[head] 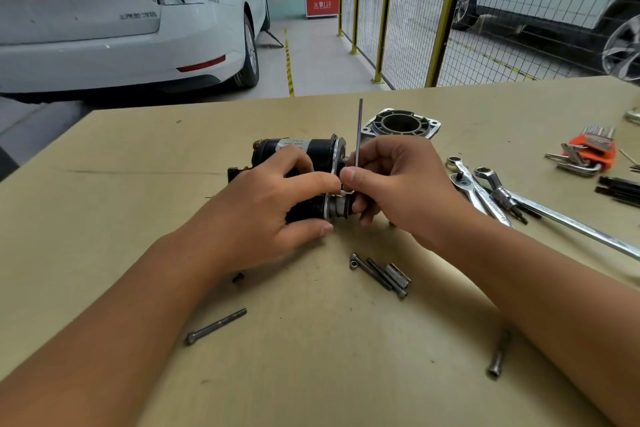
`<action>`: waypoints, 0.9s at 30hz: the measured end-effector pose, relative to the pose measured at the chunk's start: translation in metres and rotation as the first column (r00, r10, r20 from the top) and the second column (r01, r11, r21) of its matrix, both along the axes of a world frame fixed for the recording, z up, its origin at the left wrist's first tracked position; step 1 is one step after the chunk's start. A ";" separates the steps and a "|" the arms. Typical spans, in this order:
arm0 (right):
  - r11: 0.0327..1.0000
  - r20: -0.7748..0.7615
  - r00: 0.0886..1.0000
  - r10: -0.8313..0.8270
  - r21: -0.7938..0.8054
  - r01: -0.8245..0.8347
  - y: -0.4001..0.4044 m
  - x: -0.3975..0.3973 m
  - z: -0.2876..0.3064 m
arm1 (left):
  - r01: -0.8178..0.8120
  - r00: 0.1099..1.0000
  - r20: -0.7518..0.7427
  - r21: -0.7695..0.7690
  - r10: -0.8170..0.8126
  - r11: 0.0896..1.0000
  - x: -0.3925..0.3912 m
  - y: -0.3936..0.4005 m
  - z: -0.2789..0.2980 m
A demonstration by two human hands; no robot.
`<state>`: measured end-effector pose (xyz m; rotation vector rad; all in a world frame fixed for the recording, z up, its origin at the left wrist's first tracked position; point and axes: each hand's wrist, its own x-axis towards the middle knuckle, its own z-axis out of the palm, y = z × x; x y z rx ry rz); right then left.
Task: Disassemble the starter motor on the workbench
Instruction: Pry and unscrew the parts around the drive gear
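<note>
The black starter motor (313, 149) lies on its side in the middle of the workbench (138, 156). My left hand (273, 204) wraps around its nearer black cylinder and holds it down, thumb and forefinger at the metal end. My right hand (391, 184) pinches a thin L-shaped hex key (359, 128) whose long arm stands straight up; its short end sits at the motor's silver end piece (337, 208). The removed aluminium end housing (401, 123) rests just behind my right hand.
Long bolts lie loose in front: a pair with a socket (381, 276), one at the left (216, 326), one at the right (498, 359). Wrenches and a ratchet (495, 191) lie to the right, with an orange hex key set (588, 152) beyond. White cars and a yellow mesh fence stand behind the bench.
</note>
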<state>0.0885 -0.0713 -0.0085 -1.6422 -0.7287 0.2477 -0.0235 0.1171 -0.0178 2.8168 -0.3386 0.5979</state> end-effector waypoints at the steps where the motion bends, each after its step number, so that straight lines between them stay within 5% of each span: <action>1: 1.000 0.002 1.000 0.006 -0.001 -0.006 0.000 0.000 0.000 | 0.002 1.000 0.002 -0.002 -0.002 1.000 0.000 0.000 0.000; 27: 0.986 -0.017 0.987 -0.163 0.032 0.163 0.008 -0.009 -0.003 | 0.014 1.000 0.019 -0.042 -0.013 0.999 0.000 0.000 -0.001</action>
